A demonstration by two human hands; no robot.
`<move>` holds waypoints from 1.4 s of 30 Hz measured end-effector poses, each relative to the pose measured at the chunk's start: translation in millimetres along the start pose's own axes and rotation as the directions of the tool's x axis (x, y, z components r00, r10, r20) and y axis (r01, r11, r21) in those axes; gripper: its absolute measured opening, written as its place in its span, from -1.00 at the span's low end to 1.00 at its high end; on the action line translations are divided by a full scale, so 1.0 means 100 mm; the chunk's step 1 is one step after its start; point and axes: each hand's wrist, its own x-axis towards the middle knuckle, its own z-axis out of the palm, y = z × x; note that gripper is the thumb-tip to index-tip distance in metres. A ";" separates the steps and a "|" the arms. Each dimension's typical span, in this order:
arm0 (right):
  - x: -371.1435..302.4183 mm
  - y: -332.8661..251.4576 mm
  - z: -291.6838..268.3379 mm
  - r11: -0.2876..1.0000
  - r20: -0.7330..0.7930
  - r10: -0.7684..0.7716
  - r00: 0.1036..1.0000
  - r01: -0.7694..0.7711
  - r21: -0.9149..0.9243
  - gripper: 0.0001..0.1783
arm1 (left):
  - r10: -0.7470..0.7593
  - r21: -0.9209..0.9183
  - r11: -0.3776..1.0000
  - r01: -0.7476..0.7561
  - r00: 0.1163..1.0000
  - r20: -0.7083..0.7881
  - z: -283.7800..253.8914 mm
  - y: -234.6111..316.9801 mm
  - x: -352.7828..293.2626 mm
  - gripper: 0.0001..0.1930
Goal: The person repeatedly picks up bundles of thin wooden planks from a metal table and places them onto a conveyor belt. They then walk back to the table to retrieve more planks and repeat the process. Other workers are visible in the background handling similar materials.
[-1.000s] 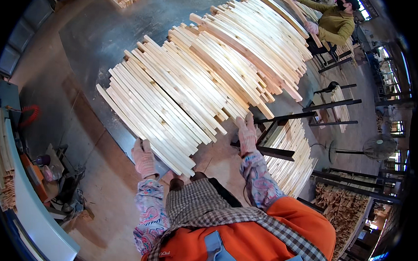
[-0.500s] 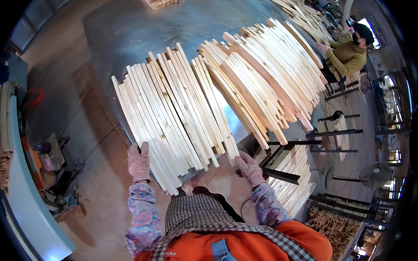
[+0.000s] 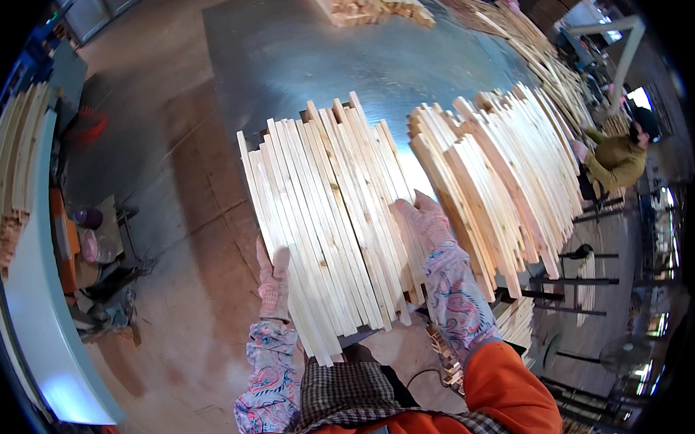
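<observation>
A batch of pale wooden slats [image 3: 329, 209] lies side by side on a grey metal table [image 3: 307, 47], with their near ends over the table's edge. My left hand [image 3: 273, 285], in a pink glove, presses flat against the batch's left side. My right hand [image 3: 425, 221], gloved the same, rests on top of the slats at the batch's right edge. A gap separates this batch from a larger heap of slats [image 3: 502, 169] to the right.
Another person in an olive jacket [image 3: 619, 159] works at the far right beside the big heap. More wood [image 3: 366, 3] sits at the table's far end. Stacked boards [image 3: 12, 167] and clutter stand on the left; black metal racks [image 3: 582, 282] on the right.
The batch under my hands has been separated from the large heap and slid left, opening a gap. My right hand moved from the slats' near ends up onto the batch.
</observation>
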 end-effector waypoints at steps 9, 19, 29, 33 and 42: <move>-0.65 0.62 0.49 0.804 0.347 -0.143 0.927 -0.095 0.587 -0.21 | -0.123 0.101 0.990 0.099 0.952 0.280 -1.37 -1.11 -0.76 -0.28; -1.25 1.08 0.41 0.736 0.369 -0.186 0.911 -0.120 0.666 -0.32 | -0.307 -0.574 0.703 0.420 0.907 0.288 -1.20 -1.13 -2.10 -0.41; -1.31 0.78 0.64 0.620 0.137 -0.594 0.793 0.342 0.706 -0.24 | 0.122 -0.345 0.930 -0.126 0.992 -0.035 -1.73 0.49 -3.23 -0.19; -1.50 -0.15 0.84 0.472 0.112 -0.768 0.630 0.440 0.764 -0.21 | 0.213 -0.392 0.882 -0.262 0.963 -0.164 -1.80 0.83 -3.39 -0.18; -1.46 -1.46 1.99 0.308 0.181 -0.936 0.303 0.451 0.838 -0.25 | 0.357 -0.146 0.882 -0.448 0.838 -0.413 -2.49 1.13 -3.40 -0.13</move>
